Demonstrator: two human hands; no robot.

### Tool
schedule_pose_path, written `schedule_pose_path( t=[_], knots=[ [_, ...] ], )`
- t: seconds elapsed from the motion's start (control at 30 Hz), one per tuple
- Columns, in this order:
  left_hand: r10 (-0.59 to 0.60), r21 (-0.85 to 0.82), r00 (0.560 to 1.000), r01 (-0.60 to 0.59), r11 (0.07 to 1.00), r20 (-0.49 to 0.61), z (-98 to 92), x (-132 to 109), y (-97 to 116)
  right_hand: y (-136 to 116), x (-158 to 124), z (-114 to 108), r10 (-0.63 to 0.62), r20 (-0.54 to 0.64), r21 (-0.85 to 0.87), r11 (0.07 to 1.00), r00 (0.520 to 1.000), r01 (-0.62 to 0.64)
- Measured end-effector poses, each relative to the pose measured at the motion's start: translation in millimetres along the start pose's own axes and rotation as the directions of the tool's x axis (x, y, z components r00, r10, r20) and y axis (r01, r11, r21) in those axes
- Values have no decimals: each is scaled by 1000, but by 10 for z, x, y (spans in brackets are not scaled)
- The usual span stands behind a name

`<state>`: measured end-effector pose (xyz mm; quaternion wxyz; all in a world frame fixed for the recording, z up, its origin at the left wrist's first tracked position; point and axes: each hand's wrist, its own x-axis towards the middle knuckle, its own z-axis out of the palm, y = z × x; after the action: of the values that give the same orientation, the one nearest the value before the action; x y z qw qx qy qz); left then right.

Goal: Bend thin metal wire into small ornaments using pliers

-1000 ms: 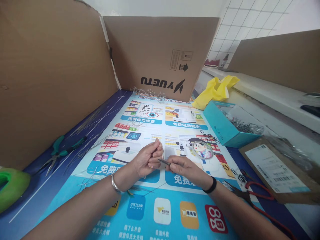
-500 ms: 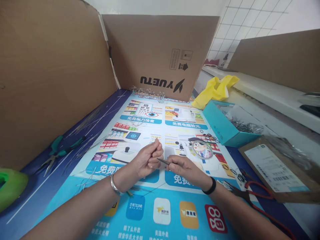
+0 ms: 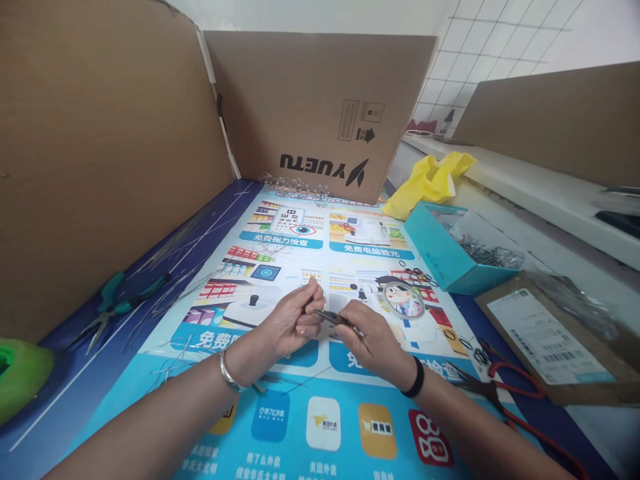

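Observation:
My left hand point(image 3: 296, 319) is closed in a pinch on a thin wire, whose curved end point(image 3: 325, 298) shows just past the fingertips. Most of that wire is hidden by the fingers. In my right hand point(image 3: 374, 341) I grip dark slim-jawed pliers point(image 3: 332, 317), their tips pointing left and touching or very near the wire. Whether the jaws are closed on it is too small to tell. Both hands are above a printed poster sheet point(image 3: 300, 400). Loose wire strands point(image 3: 285, 381) lie below my left wrist.
Green-handled pliers point(image 3: 111, 308) and a green tape roll point(image 3: 25, 377) are on the left. At right are red-handled scissors point(image 3: 493, 395), black rings point(image 3: 417, 275), a clear round dish point(image 3: 405, 300), a blue box point(image 3: 435, 257) of wire pieces and a labelled parcel point(image 3: 555, 340). Cardboard walls point(image 3: 320, 93) stand behind.
My right hand has turned and shifted slightly, so more of the pliers shows and their tips sit a little higher by my left fingers. My left hand has barely moved.

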<state>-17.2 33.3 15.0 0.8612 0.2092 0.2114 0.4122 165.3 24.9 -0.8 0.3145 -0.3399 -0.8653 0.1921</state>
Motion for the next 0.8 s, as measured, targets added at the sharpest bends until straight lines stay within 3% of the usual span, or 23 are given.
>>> schedule_pose_path(
  t=[0.2,0.37,0.47,0.6,0.8],
  knots=[
    [36,50,999,-34,998,-41,7,4,7,30,10,-19,29,18,-6,1000,999,-29],
    [127,127,987,-115,985,-94,-8,17,-2,14,73,-137,173,255,215,949,951,-231],
    [156,115,983,-145,983,-98,-22,31,-12,16,86,-197,200,337,337,887,920,-316],
    [168,72,981,-161,984,-99,-35,47,-26,16,86,-210,219,348,377,857,912,-350],
    [202,77,968,-193,978,-148,-21,49,-35,-2,96,-175,195,333,327,894,922,-307]
  ],
)
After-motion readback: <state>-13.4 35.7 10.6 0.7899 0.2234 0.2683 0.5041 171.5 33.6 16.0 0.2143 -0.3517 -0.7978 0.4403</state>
